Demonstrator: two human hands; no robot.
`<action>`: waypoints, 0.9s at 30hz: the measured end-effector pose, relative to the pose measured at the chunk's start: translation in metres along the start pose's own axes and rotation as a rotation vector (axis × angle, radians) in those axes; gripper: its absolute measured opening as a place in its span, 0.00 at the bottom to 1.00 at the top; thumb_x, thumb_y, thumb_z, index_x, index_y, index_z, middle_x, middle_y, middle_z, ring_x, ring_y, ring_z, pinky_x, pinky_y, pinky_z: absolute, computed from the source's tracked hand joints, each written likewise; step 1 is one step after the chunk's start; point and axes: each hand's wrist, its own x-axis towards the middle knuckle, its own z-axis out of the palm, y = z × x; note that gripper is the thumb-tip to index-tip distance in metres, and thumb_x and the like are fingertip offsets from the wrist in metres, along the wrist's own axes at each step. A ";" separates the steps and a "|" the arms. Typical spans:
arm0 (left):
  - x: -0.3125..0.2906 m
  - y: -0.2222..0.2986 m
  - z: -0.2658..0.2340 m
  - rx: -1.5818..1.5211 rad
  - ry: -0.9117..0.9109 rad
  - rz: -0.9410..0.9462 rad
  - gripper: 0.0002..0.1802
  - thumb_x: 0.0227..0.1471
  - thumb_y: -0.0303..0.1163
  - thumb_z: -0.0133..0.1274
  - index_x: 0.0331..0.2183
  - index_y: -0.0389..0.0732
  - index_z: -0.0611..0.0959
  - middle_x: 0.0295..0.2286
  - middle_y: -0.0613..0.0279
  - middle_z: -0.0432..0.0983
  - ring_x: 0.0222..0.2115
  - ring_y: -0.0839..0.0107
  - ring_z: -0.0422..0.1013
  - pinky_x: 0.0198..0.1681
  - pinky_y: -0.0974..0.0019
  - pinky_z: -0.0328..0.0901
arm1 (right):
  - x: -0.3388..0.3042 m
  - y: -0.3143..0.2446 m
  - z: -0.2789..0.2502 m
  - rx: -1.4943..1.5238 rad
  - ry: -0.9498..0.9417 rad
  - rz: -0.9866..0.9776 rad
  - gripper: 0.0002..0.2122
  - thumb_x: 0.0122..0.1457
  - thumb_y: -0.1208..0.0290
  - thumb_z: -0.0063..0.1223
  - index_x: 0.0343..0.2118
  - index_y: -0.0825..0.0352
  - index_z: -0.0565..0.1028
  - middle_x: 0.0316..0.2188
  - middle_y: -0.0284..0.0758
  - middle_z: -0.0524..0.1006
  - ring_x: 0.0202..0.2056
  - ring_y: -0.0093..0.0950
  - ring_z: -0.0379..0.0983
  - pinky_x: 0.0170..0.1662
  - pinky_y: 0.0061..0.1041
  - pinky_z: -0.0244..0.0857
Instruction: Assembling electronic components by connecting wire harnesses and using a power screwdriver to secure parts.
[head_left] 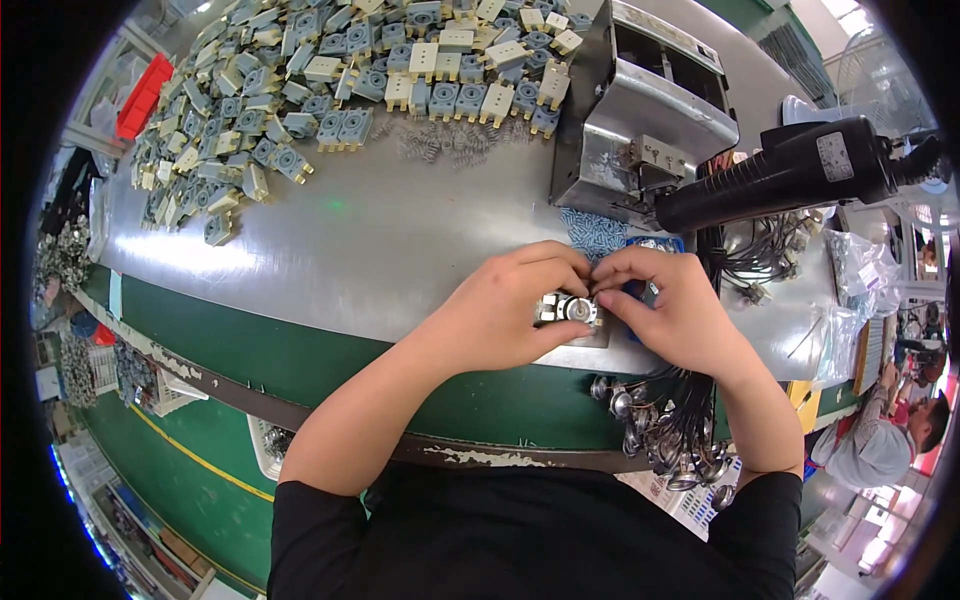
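Near the front edge of the metal-topped bench, my left hand (515,305) is closed around a small pale housing (577,309) with a round middle, thumb along its near side. My right hand (668,300) meets it from the other side, thumb and fingertips pinched together at the housing's right edge. Whatever lies between those right fingertips is too small and covered to make out. Just beyond the fingers is a heap of small bluish screws (596,230), beside a blue tray (655,243) partly hidden by my right hand.
A large pile of grey and cream housings (420,60) covers the back left, with loose springs (455,143) before it. A metal box (640,110) and a black electric screwdriver (780,180) stand right. Cables with round metal ends (670,425) hang over the front edge. A person (880,445) is far right.
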 end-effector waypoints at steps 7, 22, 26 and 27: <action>0.003 0.006 -0.001 0.019 -0.027 -0.046 0.18 0.43 0.26 0.74 0.38 0.36 0.84 0.45 0.53 0.82 0.46 0.54 0.79 0.50 0.57 0.73 | -0.005 -0.003 0.007 -0.341 0.083 -0.305 0.18 0.58 0.79 0.61 0.52 0.67 0.73 0.33 0.45 0.83 0.37 0.48 0.82 0.39 0.42 0.74; 0.004 0.003 -0.005 0.029 -0.073 0.041 0.17 0.44 0.23 0.71 0.40 0.36 0.89 0.43 0.53 0.84 0.43 0.54 0.82 0.48 0.58 0.76 | -0.030 0.020 -0.017 -0.376 0.619 -0.776 0.15 0.54 0.86 0.58 0.46 0.72 0.73 0.34 0.42 0.78 0.34 0.34 0.76 0.39 0.31 0.69; 0.008 0.003 -0.004 0.047 -0.084 0.062 0.17 0.44 0.24 0.71 0.40 0.36 0.89 0.43 0.53 0.85 0.43 0.54 0.82 0.47 0.58 0.76 | 0.005 0.011 -0.040 0.552 1.090 -0.677 0.37 0.68 0.50 0.55 0.69 0.71 0.56 0.49 0.45 0.76 0.48 0.37 0.74 0.56 0.35 0.65; 0.007 0.002 -0.004 0.046 -0.076 0.054 0.17 0.44 0.24 0.71 0.39 0.35 0.89 0.42 0.53 0.85 0.42 0.54 0.82 0.47 0.58 0.76 | 0.014 0.004 -0.045 0.550 1.095 -0.678 0.37 0.68 0.50 0.55 0.69 0.71 0.56 0.49 0.45 0.76 0.48 0.37 0.74 0.56 0.35 0.65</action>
